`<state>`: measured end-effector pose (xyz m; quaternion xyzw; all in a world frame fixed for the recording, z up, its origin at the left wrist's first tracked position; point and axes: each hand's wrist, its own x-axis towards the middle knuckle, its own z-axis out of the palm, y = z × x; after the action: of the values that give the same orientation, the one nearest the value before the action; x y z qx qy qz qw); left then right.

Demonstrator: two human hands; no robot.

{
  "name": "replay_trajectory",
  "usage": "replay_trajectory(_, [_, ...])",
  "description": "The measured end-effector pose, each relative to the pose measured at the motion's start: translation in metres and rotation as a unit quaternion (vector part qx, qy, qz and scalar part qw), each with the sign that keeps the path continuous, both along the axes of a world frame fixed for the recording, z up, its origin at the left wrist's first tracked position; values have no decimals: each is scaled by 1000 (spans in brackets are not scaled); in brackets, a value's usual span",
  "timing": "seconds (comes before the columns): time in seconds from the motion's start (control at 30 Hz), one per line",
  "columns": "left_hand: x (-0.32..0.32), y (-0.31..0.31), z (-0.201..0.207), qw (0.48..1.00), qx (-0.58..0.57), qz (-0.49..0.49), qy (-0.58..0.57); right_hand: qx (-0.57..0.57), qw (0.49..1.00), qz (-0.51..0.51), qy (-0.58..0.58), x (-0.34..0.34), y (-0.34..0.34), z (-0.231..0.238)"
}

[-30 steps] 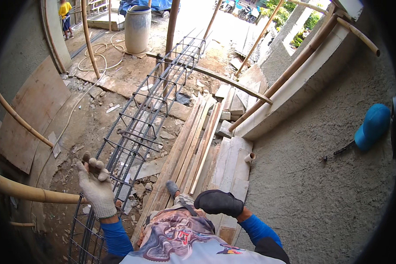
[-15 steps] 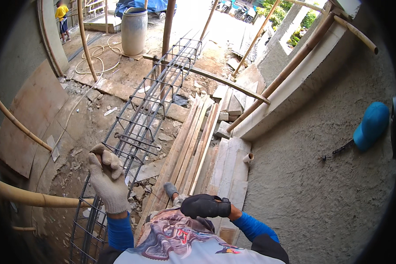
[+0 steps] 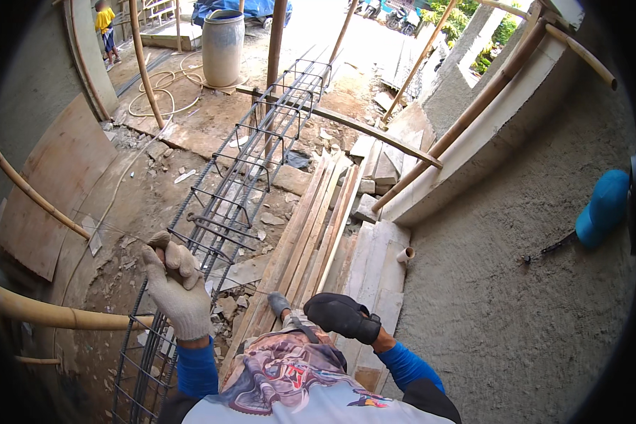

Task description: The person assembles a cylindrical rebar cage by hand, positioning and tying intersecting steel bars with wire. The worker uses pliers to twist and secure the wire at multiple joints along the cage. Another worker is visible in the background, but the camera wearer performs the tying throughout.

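My left hand [image 3: 178, 286], in a beige knit glove, is raised beside a long rebar cage [image 3: 222, 205] of dark bars and square stirrups. Its fingers are curled closed. A thin wire [image 3: 113, 227] shows faintly on both sides of this hand and seems to run through its grip. The bars pass just behind the hand; whether it touches them I cannot tell. My right hand [image 3: 343, 316], in a black glove, is closed in front of my shirt, above the planks. Anything inside its fingers is hidden.
Long wooden planks [image 3: 307, 233] lie right of the cage. A wooden crosspiece [image 3: 374, 132] lies under its far part. Bamboo poles [image 3: 71, 314] stand at the left. A barrel [image 3: 222, 53], a hose [image 3: 166, 92] and a person [image 3: 106, 32] are farther off. A blue cap [image 3: 604, 205] hangs on the right wall.
My right hand has risen slightly, away from my shirt. My left hand stays closed by the cage, and the thin wire now shows beside it. The whole view has shifted a little.
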<state>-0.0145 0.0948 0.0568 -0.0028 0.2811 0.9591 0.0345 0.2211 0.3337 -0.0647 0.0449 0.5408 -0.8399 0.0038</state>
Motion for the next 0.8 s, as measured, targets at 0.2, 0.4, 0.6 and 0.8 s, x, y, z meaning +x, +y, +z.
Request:
replay_trajectory(0.2, [-20,-15,-3,995,5,51,-83,-31,984,160,-77,2,-10,29])
replay_trajectory(0.4, [-14,-10,-9,989,-15,79,-124,622,760,130,137,-31,3,93])
replay_trajectory(0.6, [-19,-3,-7,988,-60,123,-68,458,884,1,95,-45,4,33])
replay_trajectory(0.8, [-29,-9,-19,985,-93,123,-83,65,995,48,-66,-15,-6,-14])
